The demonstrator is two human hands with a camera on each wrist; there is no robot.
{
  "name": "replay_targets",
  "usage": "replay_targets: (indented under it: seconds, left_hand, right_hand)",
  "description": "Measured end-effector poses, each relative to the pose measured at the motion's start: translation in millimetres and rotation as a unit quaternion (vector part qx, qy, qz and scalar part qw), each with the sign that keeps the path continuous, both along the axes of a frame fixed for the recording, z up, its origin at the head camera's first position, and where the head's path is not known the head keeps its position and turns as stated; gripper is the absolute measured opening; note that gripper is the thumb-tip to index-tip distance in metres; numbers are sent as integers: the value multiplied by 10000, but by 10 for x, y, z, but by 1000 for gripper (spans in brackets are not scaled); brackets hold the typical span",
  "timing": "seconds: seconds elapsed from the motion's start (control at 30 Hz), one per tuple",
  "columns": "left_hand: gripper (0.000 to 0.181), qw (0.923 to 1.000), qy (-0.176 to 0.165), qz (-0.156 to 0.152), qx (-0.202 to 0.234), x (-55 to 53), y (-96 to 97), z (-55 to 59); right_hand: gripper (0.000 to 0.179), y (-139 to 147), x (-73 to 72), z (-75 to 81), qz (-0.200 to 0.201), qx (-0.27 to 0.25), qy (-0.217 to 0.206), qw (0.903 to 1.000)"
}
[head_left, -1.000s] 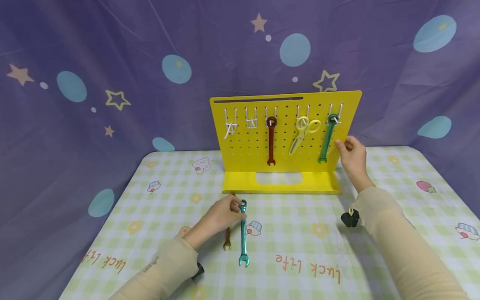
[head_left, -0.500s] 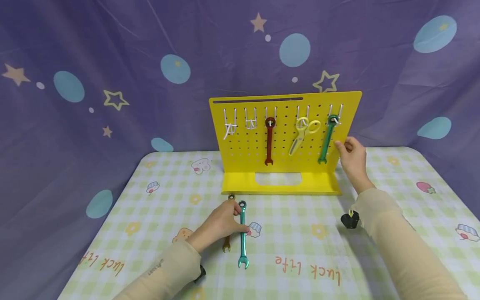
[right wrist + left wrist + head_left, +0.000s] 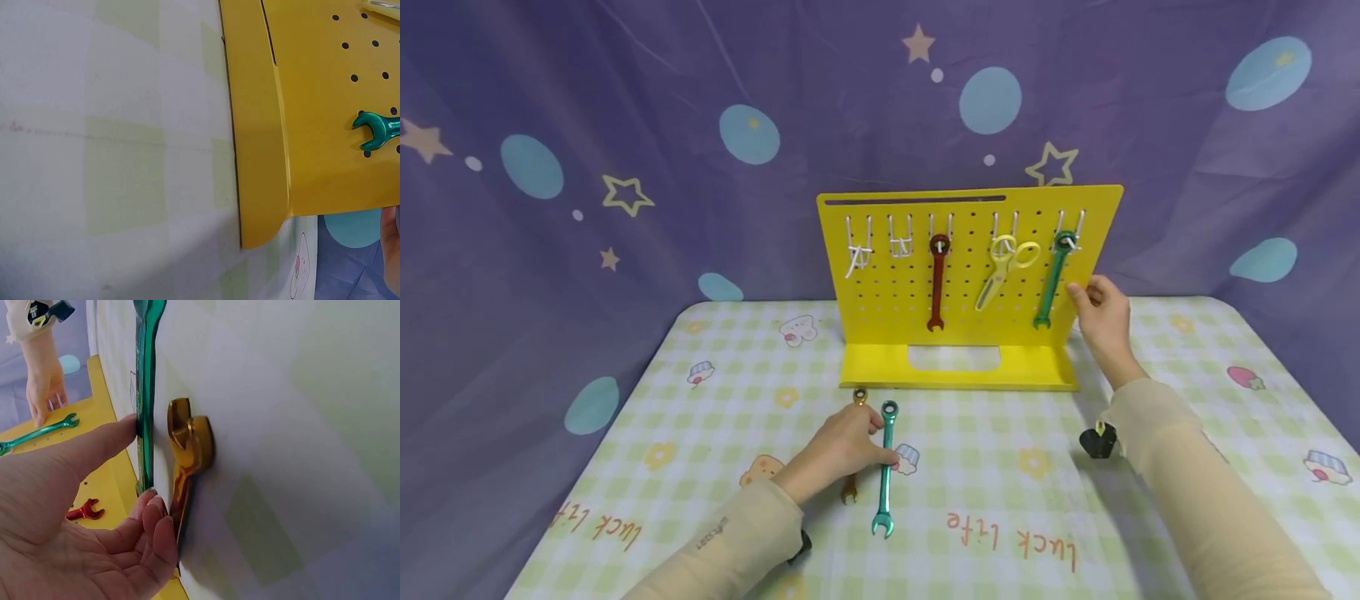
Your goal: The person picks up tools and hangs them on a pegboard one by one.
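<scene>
My left hand (image 3: 838, 446) holds a teal combination wrench (image 3: 884, 496) by its upper shaft, thumb on one side and curled fingers on the other. Just left of it lies a gold wrench (image 3: 849, 492) on the tablecloth, its middle hidden under that hand; in the left wrist view the gold open end (image 3: 194, 447) shows beside the fingers. At the back, my right hand (image 3: 1103, 321) grips the right edge of the yellow pegboard (image 3: 887, 321). A green wrench (image 3: 1052, 283), yellow scissors (image 3: 998, 275) and a red wrench (image 3: 937, 287) hang on it.
Two white hooks (image 3: 859, 254) at the pegboard's left carry nothing. Its yellow base ledge (image 3: 880, 367) stands on the checked tablecloth (image 3: 985, 467), just beyond the loose wrenches. A purple curtain (image 3: 880, 108) hangs behind the table.
My left hand has slid slightly down the teal wrench, whose lower end has swung a little left. The gold wrench's ring end has come into view. My right hand stays on the board.
</scene>
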State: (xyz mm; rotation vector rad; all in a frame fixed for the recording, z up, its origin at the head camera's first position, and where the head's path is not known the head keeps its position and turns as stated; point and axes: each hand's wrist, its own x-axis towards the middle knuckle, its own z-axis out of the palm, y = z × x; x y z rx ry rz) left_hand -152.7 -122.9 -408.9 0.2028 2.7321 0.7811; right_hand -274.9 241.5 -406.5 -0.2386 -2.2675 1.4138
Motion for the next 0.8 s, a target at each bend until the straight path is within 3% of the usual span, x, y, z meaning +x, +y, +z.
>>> replay_targets:
  seconds: [0.23, 0.4, 0.63, 0.8]
  left_hand:
    - [39, 9997, 38, -205, -125, -32, 169, 2]
    - [30, 9994, -319, -86, -41, -101, 280, 23]
    - [12, 9977, -664, -93, 91, -212, 238, 50]
    - [11, 9950, -907, -213, 369, -271, 189, 38]
  right_hand:
    - [40, 69, 39, -24, -118, 40, 45, 9999]
    - [40, 71, 29, -28, -114, -36, 102, 9999]
    - [39, 9, -20, -20, 20, -210, 102, 9997]
    - [36, 4, -22, -7, -2, -47, 182, 9998]
